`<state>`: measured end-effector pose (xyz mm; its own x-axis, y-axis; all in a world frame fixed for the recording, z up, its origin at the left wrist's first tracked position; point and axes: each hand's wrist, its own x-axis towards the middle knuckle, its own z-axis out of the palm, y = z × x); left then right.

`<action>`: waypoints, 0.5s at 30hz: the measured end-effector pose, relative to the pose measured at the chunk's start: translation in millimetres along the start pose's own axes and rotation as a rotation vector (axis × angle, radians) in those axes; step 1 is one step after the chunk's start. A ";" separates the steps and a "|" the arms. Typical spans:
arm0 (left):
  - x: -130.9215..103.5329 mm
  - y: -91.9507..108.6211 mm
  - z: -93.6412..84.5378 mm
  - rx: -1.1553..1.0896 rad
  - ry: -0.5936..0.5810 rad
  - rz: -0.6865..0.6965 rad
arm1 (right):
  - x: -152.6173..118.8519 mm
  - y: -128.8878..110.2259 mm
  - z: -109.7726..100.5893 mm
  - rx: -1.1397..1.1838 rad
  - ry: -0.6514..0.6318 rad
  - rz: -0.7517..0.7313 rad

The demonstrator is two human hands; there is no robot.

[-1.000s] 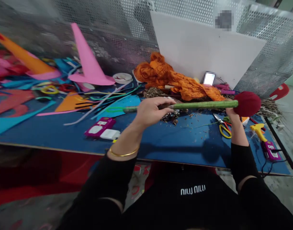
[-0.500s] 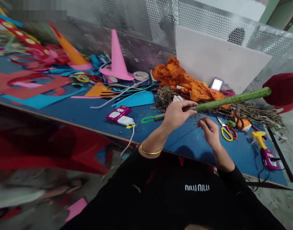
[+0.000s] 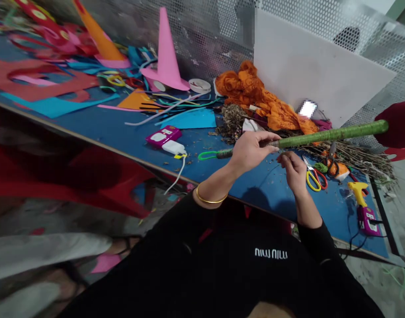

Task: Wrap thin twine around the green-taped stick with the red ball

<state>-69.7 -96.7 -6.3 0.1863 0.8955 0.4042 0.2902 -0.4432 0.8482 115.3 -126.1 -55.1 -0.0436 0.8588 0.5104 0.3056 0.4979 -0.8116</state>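
Note:
My left hand (image 3: 250, 152) is closed around a green-wrapped stick (image 3: 338, 134), which slants up to the right above the blue table. A dark red, cloth-like bulb (image 3: 399, 126) covers its far right end. From the left end, past my palm, pokes a bright green loop (image 3: 207, 155). Just below the stick is my right hand (image 3: 295, 171), fingers pinched together; whatever they hold, if anything, is too small to make out. Scissors (image 3: 313, 179) with yellow and red handles lie right of that hand, near a small green bundle (image 3: 320, 167) and dark scissors (image 3: 332, 161).
Dried twigs (image 3: 368, 161) and orange cloth (image 3: 271, 110) lie along the back. A yellow glue gun (image 3: 358, 193) and purple power socket (image 3: 369, 221) sit at right. Another purple socket (image 3: 164, 136), a pink cone hat (image 3: 167, 57) and foam sheets are left. Another person's legs (image 3: 50, 251) show lower left.
The camera view has shifted, so the table items sit higher in it. My left hand keeps its hold on the stick; my right hand has come slightly closer to the stick.

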 end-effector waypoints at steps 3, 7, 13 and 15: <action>7.1 -6.1 -0.7 0.018 0.016 -0.008 | -2.1 -12.3 -8.2 -0.040 0.124 -0.244; 24.1 -17.8 9.2 0.029 0.005 0.001 | 18.2 -17.1 -6.5 0.119 0.117 -0.390; 63.8 -28.5 26.1 0.034 0.020 0.067 | 74.3 2.6 -1.9 0.368 0.272 -0.114; 76.4 -31.1 30.8 0.057 0.037 0.072 | 84.4 9.2 -0.9 0.393 0.335 -0.060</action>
<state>-35.6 -15.7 -12.3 0.1745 0.8617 0.4766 0.3302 -0.5072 0.7961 115.2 -49.1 -19.2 0.2768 0.7738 0.5697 -0.0708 0.6077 -0.7910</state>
